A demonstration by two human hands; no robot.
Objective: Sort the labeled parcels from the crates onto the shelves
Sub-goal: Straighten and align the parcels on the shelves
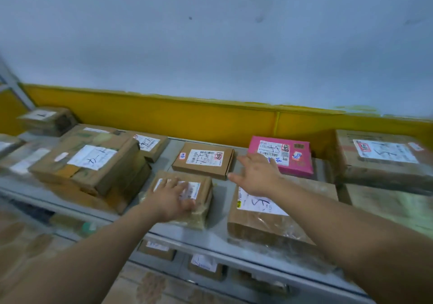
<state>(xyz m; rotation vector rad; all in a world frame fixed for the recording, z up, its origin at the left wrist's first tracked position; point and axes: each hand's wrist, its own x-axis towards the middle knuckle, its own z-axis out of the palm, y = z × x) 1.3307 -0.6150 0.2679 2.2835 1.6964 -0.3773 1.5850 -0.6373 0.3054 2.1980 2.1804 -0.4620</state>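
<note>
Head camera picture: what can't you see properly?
Small parcel's label: head view, left hand covers most.
Lower-shelf parcels: head view, blurred, partly behind the shelf edge.
Far-left parcels: head view, motion blur.
Crates: out of frame.

One pink parcel is counted on the shelf. Left of the pink parcel, six brown parcels are counted: a flat box, a taped parcel, a labelled box, a large box stacked on a lower box, and a small far box. One front parcel is counted before the pink parcel, and two to its right: a wide box and a blurred box. Below the pink parcel's level, two labelled parcels are made out, a left one and a right one. Others at the far left are too blurred to be counted.
</note>
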